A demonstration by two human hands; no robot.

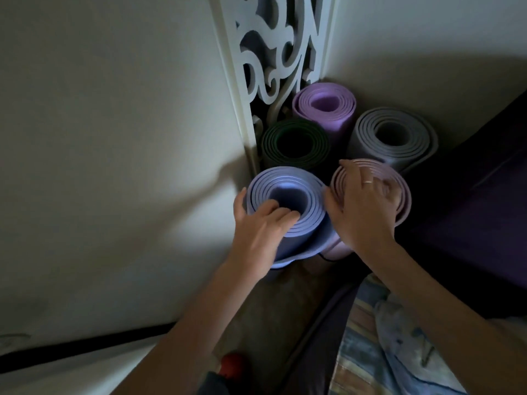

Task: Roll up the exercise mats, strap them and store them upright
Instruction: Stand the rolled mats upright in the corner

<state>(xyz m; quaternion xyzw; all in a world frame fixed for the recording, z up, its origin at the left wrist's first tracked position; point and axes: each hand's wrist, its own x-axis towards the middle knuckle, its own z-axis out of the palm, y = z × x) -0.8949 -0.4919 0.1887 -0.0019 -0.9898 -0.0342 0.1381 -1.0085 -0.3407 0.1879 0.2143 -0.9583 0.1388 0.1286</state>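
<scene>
Exercise mats, five of them, all rolled and standing on end in the corner by the white carved screen (273,52). The blue-lilac mat (310,223) is the front left one, right up against the wall (114,138), and my left hand (256,226) has a grip on its top: fingers curled over the rim and down into the hollow core, thumb outside on the wall side. My right hand (362,206) is on the pink mat (405,195) just beside it, with the two rolls touching. That grip is looser, fingers spread across the top edge and thumb down in the seam between the two rolls, but the fingertips are blurry so I can't tell how hard they're curled. There's a ring (368,181) on one finger. Behind these two stand the dark green mat (296,143), the purple mat (325,104) tucked deepest into the corner, and the grey mat (396,135) on the right. A bit of dark cord (328,259) peeks out low down where the front rolls meet. A dark purple cushion-looking thing (470,218) sits to the right, and something red and round (233,363) lies on the floor (271,309) near my left forearm, too blurry to make out.
</scene>
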